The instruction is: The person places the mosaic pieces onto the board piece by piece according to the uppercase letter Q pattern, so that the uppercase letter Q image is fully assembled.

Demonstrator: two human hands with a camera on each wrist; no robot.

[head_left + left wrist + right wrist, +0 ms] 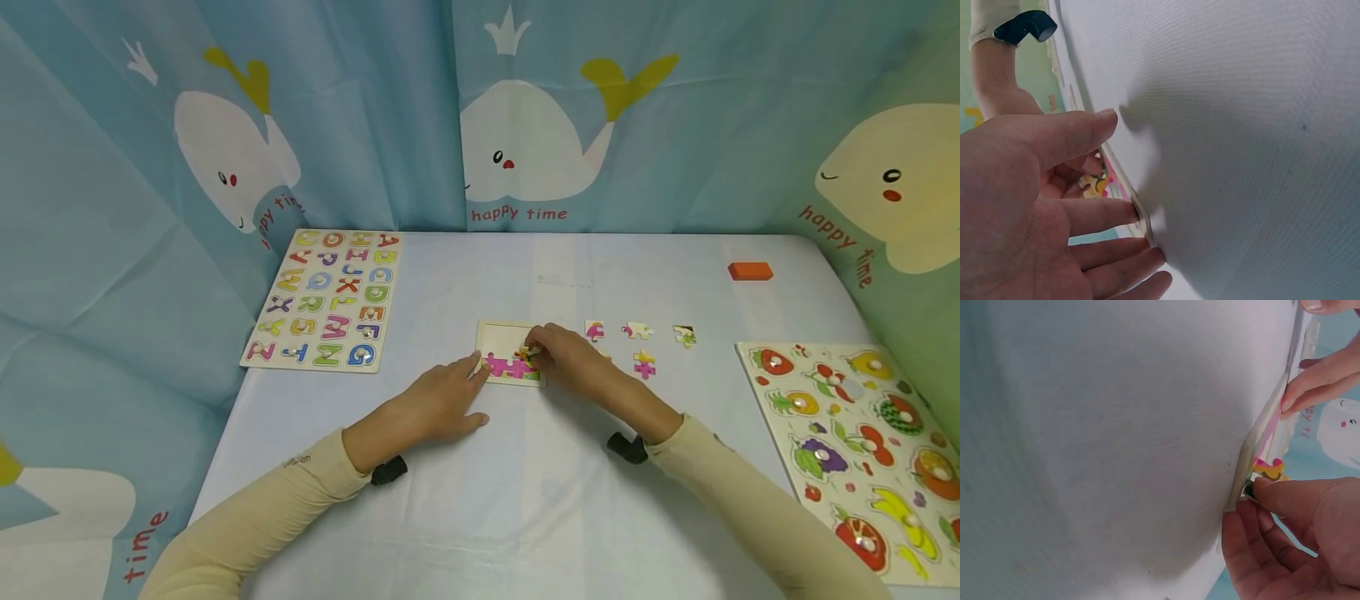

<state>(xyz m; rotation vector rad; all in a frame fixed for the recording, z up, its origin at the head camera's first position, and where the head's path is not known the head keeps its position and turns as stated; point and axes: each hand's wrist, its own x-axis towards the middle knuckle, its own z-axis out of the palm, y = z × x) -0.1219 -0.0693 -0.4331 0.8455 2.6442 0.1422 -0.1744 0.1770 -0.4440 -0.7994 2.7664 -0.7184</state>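
Observation:
A small light wooden puzzle tray (498,337) lies mid-table, with pink jigsaw pieces (498,367) set along its near side. My left hand (444,398) touches the tray's left edge with extended fingertips, thumb held apart; the left wrist view shows those fingers (1107,214) at the rim. At the tray's right side, my right hand (573,358) pinches a colourful puzzle piece (1270,470) between thumb and fingers, close over the tray. The fingers hide part of that piece.
Several loose jigsaw pieces (637,331) lie right of the tray. An alphabet board (318,300) is at back left, a fruit board (855,458) at right. An orange block (750,272) sits near the back right. A whale-print curtain (420,125) borders the table.

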